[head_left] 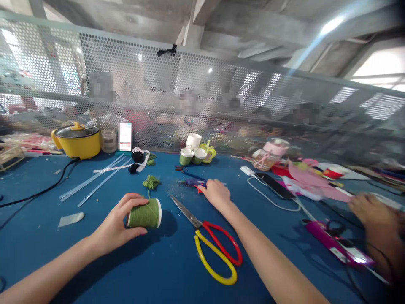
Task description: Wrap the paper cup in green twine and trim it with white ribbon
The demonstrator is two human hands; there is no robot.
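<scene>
While LH [115, 221] holds yarn-cyl [144, 214], RH [217, 194] grips glue-gun [191, 182]

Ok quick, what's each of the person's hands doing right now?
Left hand: closed around the green yarn-covered roll, holding it on its side.
Right hand: closed on the blue glue gun, fingers partly hidden.

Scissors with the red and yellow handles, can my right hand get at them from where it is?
Probably yes: the scissors lie near your right hand with nothing on top, though it would likely have to let go of the blue tool first.
</scene>
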